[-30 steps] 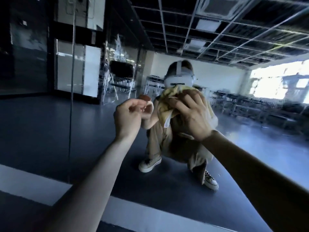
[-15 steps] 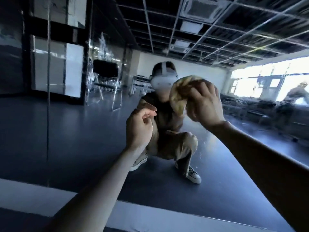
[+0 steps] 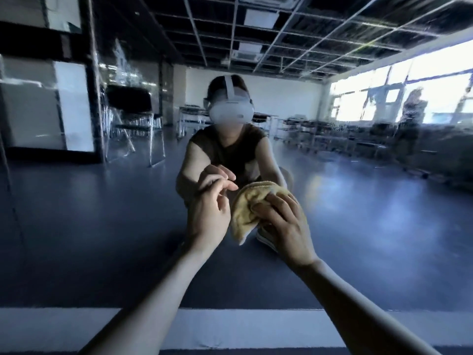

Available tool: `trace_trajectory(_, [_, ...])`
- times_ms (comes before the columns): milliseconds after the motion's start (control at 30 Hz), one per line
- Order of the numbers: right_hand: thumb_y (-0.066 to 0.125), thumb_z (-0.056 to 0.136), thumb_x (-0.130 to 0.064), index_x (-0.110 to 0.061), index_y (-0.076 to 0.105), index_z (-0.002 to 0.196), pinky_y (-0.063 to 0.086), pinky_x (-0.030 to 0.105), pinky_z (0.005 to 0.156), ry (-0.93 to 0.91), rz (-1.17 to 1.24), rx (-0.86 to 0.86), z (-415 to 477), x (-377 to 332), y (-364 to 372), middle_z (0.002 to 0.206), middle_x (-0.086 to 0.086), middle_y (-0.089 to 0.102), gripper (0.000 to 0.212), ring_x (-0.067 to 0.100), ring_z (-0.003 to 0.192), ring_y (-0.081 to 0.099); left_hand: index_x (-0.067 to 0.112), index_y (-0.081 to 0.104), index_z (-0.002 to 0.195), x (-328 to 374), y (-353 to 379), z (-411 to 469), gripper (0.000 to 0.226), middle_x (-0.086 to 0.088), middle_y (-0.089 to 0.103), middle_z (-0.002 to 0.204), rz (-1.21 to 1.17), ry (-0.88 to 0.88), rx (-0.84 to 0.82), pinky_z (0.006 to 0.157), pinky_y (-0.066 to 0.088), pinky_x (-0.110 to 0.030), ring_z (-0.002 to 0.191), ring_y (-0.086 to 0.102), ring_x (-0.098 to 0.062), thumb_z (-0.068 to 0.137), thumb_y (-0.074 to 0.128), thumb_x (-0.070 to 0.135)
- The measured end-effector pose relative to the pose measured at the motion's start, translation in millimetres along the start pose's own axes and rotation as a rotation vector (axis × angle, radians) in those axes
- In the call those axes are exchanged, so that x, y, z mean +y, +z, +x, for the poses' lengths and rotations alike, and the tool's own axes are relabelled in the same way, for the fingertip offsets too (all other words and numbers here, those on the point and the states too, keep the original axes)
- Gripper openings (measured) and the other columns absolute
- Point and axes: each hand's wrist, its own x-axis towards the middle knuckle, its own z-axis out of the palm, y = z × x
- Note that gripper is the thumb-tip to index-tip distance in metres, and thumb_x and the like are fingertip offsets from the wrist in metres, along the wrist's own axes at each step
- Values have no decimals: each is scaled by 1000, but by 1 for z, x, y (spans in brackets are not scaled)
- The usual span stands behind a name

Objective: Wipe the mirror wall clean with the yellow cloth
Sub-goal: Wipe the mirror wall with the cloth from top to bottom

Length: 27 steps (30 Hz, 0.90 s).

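Mirror point(image 3: 89, 226) glass fills almost the whole view, with a dark floor, a grid ceiling point(image 3: 281, 34) and bright windows point(image 3: 409, 90) on the right reflected in it. A vertical seam between panes runs down at the far left. Smears blur the reflection along the upper left and near the windows. A pale strip point(image 3: 230, 326) runs across the bottom, under the glass.

Reflected chairs point(image 3: 133, 116) stand at left, and rows of tables sit further back. In the centre is the reflected person point(image 3: 225, 147), crouched low in a dark sleeveless top and wearing a white headset point(image 3: 231, 111).

Both bare forearms reach up from the lower edge toward the middle of the glass. The right hand point(image 3: 286, 226) has its fingers curled over the cloth point(image 3: 245, 211) and grips it, pressing it against the mirror just below the reflected torso. The cloth is yellow and bunched into a rounded wad. One corner hangs down below the hand, and most of the wad shows to the left of the knuckles.

The left hand point(image 3: 208, 211) is just beside the cloth, on its left. Its fingers are loosely bent and slightly parted, and it holds nothing. Its fingertips meet those of the reflected hand at the glass. Whether they actually touch the surface cannot be told.
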Motion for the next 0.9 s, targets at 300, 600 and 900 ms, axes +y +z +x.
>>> trace_trajectory(300, [53,73,-14,-14,68,114,44,42,94,255,28,333,134,24,-60,123,11,60,43,28,115,46,0,64,92,22,19,5,36,-9,59,102,-72,188,57,87,39,-11,102,50,-11,67,44,-18])
trace_trajectory(600, [68,83,0,-17,66,117,42,50,98,220,13,221,-11,18,-12,130,4,51,38,26,125,42,8,66,106,9,29,-17,29,-2,61,118,-5,364,-161,97,44,-35,112,56,-18,88,45,1])
trace_trajectory(900, [67,80,-9,-30,48,118,41,33,90,390,50,251,-9,26,-52,132,2,51,48,22,112,50,4,47,135,49,103,-33,43,-11,44,142,52,253,-130,106,36,-45,134,38,-24,98,39,25])
